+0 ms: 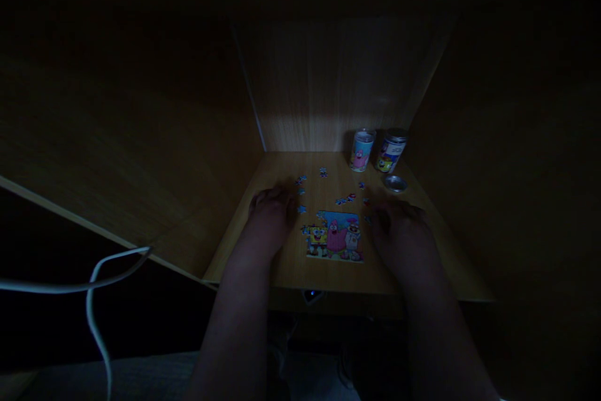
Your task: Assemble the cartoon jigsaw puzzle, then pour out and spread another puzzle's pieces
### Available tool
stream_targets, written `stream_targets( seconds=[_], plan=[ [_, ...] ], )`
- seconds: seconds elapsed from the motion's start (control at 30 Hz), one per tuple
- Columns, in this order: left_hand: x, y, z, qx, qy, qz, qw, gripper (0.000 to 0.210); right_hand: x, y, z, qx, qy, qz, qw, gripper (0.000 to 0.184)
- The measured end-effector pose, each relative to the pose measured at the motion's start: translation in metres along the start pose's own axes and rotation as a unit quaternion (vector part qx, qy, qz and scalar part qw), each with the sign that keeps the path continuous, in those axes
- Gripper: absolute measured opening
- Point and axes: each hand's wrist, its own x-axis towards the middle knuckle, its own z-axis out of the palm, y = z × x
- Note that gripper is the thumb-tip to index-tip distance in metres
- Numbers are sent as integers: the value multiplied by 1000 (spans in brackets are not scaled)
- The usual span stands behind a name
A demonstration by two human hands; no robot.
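Note:
On the wooden surface lies a partly joined cartoon jigsaw puzzle point(338, 236), with yellow, pink and white figures on blue. Its upper left edge is uneven. My left hand point(272, 213) rests to the left of it, beside a few loose puzzle pieces point(302, 208). On the other side, my right hand point(401, 229) is bent over the surface, close to a red puzzle piece point(366, 201). The fingers of both hands are lost in shadow, so I cannot tell whether either holds a piece. More joined pieces point(345, 199) lie above the puzzle.
A cartoon-printed can point(361, 152) and a second can with a metal top point(391, 152) stand at the back right. A round metal lid point(395, 183) lies before them. Wooden panels enclose the sides and back. A white cable point(96, 288) hangs at left. The light is dim.

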Motion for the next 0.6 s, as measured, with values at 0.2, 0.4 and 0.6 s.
stream_targets(
  seconds=[0.2,0.4,0.6],
  plan=[
    [2,0,-6,-8,10,2,1000,27,0,2,2,-9,-1,-8,1000,24],
    [2,4,-9,-26,13,0,1000,23,-1,0,1,-18,7,-8,1000,23],
    [0,5,-5,-102,47,51,992,25,0,0,1,-14,6,-8,1000,20]
  ],
)
